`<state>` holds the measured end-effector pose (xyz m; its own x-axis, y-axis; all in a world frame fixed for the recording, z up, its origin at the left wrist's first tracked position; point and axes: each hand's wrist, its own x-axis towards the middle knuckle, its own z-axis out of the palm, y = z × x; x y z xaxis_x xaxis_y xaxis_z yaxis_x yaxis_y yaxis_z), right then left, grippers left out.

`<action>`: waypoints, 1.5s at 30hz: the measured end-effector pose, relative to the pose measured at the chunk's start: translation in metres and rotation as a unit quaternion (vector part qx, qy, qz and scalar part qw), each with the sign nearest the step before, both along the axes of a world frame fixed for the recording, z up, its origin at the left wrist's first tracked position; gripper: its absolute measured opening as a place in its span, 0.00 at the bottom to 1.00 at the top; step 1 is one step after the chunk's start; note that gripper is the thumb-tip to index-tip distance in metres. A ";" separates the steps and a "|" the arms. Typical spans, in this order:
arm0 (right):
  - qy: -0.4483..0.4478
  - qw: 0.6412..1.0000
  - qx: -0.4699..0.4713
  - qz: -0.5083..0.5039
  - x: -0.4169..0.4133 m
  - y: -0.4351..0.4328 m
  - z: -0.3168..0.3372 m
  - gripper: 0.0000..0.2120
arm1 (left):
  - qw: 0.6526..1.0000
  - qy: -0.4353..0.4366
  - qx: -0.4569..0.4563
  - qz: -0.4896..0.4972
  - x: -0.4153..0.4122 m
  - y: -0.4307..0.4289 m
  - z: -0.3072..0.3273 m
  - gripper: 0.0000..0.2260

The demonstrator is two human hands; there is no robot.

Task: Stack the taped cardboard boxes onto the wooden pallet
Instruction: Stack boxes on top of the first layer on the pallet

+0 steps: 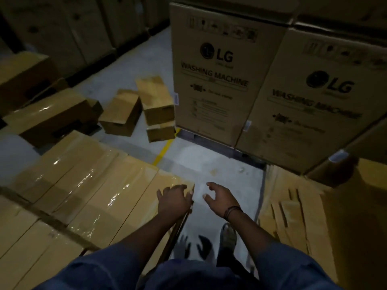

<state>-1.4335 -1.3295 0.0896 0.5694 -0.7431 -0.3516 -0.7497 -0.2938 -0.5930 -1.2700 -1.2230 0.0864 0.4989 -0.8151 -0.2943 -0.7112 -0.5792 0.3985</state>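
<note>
- At the floor's left edge, a row of taped boxes [90,185] lies side by side, shiny tape along the tops; the row reaches from the near left corner toward the middle of the floor.
- Behind the row, darker boxes [48,116] are piled near the far left.
- On the floor further back, two small loose boxes [121,114] lie tilted, touching each other, just beside a tall carton.
- A yellow line [162,151] runs along the floor between the row and the tall cartons.
- The left hand [173,198] rests on the near right corner of the last taped box, its fingers [182,187] spread and only lightly bent, thumb at the box's edge.
- The right hand [219,199] hangs over bare floor [209,164], apart from the box, fingers loosely curved and holding nothing; a dark band is on the wrist.
- Two washing machine cartons [213,70] stand upright at the far right.
- Flattened cardboard [293,206] lies along the floor's right edge.
</note>
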 end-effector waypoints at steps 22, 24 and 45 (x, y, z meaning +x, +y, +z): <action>-0.048 0.958 0.000 0.282 0.188 -0.293 0.027 0.26 | 0.946 0.002 -0.022 0.322 0.079 -0.215 0.024 0.23; -0.043 0.952 -0.003 0.302 0.217 -0.312 0.022 0.26 | 0.939 0.008 -0.024 0.342 0.103 -0.235 0.015 0.23; 0.014 0.940 0.002 0.341 0.510 -0.497 0.003 0.28 | 0.925 0.022 -0.060 0.374 0.381 -0.414 0.010 0.18</action>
<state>-0.9238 -1.8265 0.0929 0.9035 -0.2074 -0.3750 -0.4028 -0.7099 -0.5777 -0.8888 -1.6366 0.0965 0.9265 -0.2749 -0.2571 -0.1112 -0.8524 0.5109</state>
